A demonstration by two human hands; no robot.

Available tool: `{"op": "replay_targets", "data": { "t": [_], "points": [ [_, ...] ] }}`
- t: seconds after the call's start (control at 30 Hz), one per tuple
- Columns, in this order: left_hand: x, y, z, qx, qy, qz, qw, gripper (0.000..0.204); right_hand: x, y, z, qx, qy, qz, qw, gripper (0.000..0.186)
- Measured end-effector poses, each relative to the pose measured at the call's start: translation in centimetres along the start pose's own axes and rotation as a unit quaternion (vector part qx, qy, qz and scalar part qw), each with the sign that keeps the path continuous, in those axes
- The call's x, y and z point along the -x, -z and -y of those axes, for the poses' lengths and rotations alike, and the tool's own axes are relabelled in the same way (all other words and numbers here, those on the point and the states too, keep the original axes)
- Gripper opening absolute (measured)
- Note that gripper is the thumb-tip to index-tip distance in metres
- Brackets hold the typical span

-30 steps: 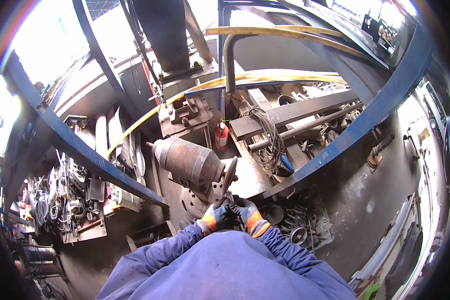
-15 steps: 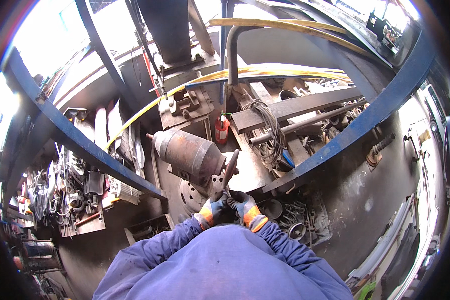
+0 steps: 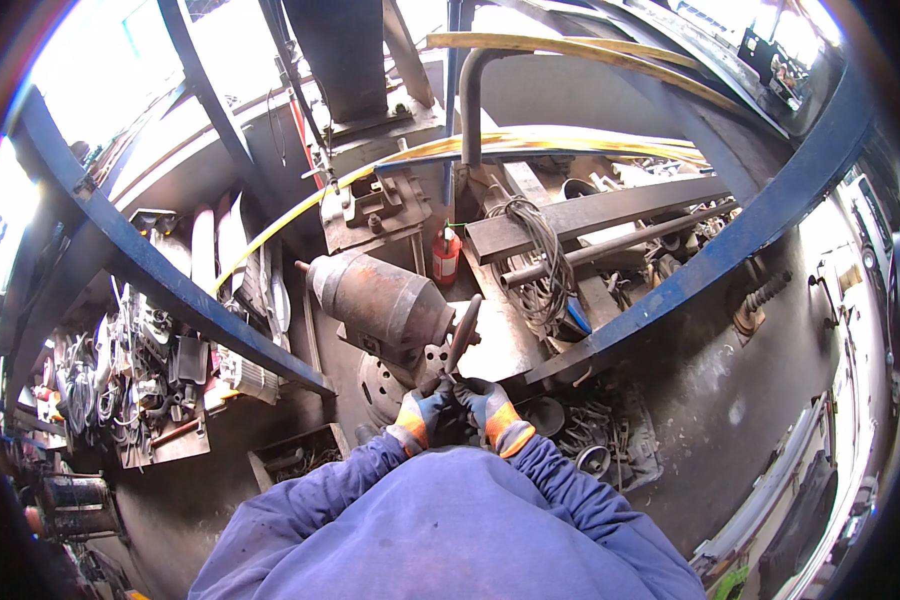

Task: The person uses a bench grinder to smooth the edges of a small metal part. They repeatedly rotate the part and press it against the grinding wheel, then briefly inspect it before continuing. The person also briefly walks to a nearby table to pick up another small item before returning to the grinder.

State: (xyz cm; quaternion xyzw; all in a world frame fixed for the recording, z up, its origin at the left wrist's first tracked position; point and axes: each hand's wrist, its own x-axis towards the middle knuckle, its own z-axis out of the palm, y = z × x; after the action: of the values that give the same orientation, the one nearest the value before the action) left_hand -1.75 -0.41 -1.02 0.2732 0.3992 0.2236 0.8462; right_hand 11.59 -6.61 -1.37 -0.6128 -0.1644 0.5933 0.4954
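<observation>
Just below a rusty cylindrical motor point(image 3: 378, 300), my two gloved hands are close together at the rim of its upright grinding wheel point(image 3: 463, 335), which is seen nearly edge-on. My left hand point(image 3: 426, 405) has its fingers closed, and so does my right hand point(image 3: 488, 403). Whatever they pinch between them is small, dark and mostly hidden by the gloves. A grey metal piece with several round holes point(image 3: 437, 356) shows just beyond my left hand; whether I hold it cannot be seen. Under the motor lies a round metal base point(image 3: 378, 385).
Blue steel beams point(image 3: 210, 310) cross on both sides. Beyond the wheel stand a red bottle point(image 3: 446, 258) and a coil of cable point(image 3: 545, 270). A tray of metal parts point(image 3: 610, 440) sits right, an open box point(image 3: 295, 455) left. Long yellow strips point(image 3: 560, 143) span the back.
My hands have risen slightly toward the wheel, still close together. The metal piece with holes appears a little higher. The whole view has shifted slightly.
</observation>
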Motion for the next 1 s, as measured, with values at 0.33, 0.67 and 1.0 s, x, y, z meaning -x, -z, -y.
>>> {"op": "replay_targets", "data": {
  "t": [0.33,0.67,1.0],
  "points": [
    [-3.8,4.0,2.5,0.065,-0.002,0.011,0.998,0.020,-0.6,0.9,-0.9,-0.044,-0.025,0.055,0.997,0.026],
    [-1.0,0.8,0.1,-0.077,-0.077,-0.011,0.994,0.023,-2.3,1.6,-3.5,-0.115,-0.047,0.069,0.990,0.025],
    [-5.0,5.8,3.5,0.153,0.083,0.194,0.965,0.029,0.0,-0.3,-0.8,0.051,0.215,-0.039,0.975,0.016]
  ]
}}
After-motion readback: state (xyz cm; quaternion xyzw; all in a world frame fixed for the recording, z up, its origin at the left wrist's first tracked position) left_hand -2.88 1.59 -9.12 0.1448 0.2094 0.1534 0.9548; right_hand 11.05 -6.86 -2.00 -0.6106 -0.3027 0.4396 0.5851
